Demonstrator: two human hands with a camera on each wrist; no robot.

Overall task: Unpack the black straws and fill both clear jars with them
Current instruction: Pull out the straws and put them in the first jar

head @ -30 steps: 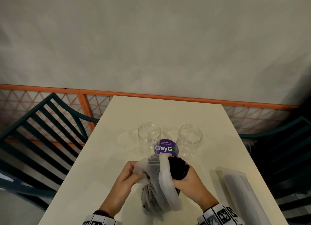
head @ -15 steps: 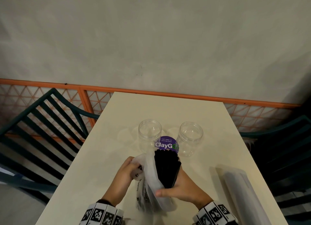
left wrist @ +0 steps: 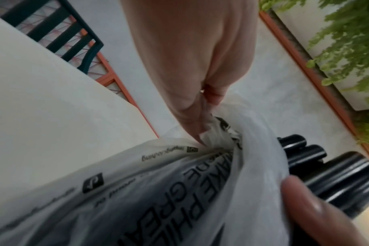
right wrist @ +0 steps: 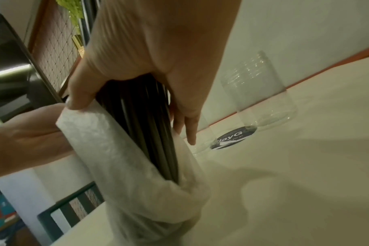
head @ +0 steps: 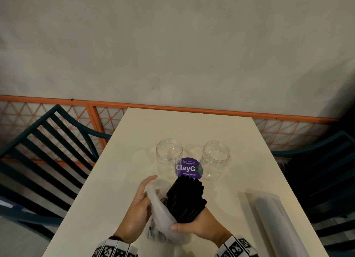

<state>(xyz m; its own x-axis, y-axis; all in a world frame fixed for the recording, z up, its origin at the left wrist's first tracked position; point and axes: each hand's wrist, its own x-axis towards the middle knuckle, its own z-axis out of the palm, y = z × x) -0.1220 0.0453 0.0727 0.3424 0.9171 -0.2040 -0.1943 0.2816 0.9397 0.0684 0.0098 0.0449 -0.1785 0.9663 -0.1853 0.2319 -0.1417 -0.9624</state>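
Observation:
Two clear jars, the left jar (head: 169, 156) and the right jar (head: 216, 159), stand open and hold nothing in the middle of the cream table (head: 192, 129). Just in front of them my right hand (head: 192, 226) grips a thick bundle of black straws (head: 185, 199), thumb lying over the white printed plastic bag (head: 161, 212). The bundle's top half sticks out of the bag and tilts toward the jars. My left hand (head: 143, 197) pinches the bag's edge (left wrist: 200, 143) on the left side. In the right wrist view the straws (right wrist: 141, 129) run down into the bag (right wrist: 137, 191).
A round purple sticker (head: 188, 168) lies on the table between the jars. A long pale wrapped package (head: 276, 222) rests near the right edge. Dark slatted chairs (head: 48, 160) flank the table, with an orange rail and wall behind.
The black straws have come further out of the bag. My right hand slid lower on the bundle, and my left hand has drawn the bag's edge down and to the left.

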